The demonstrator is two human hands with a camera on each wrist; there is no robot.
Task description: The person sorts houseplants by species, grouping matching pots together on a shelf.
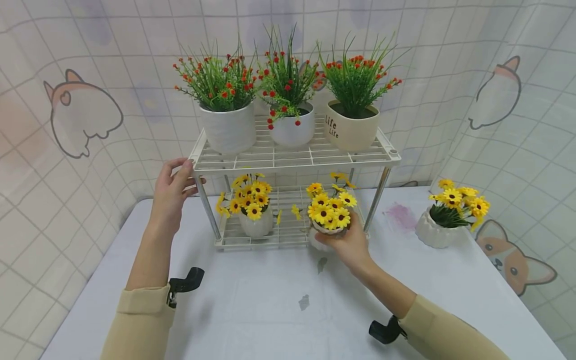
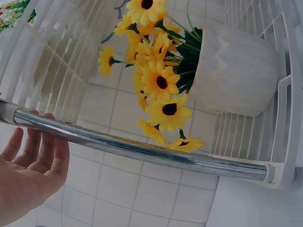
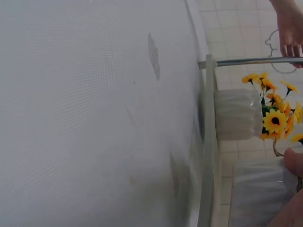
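Observation:
A two-tier white wire rack [image 1: 294, 163] with metal posts stands against the wall. My left hand [image 1: 173, 187] holds its upper left front corner, fingers reaching behind the post [image 2: 128, 145]. My right hand [image 1: 353, 245] grips a white flowerpot [image 3: 260, 191] of yellow daisy-like flowers [image 1: 332, 212] at the right part of the lower shelf. My fingers cover much of this pot in the head view. To its left on the same shelf sits another white pot [image 1: 257, 224] with yellow flowers [image 2: 161, 82].
Three pots with red-flowered plants stand on the top shelf: a white one [image 1: 228, 129], a smaller white one [image 1: 293, 127] and a cream one [image 1: 353, 129]. Another white pot [image 1: 436, 232] of yellow flowers sits on the white table [image 1: 261, 310], right of the rack.

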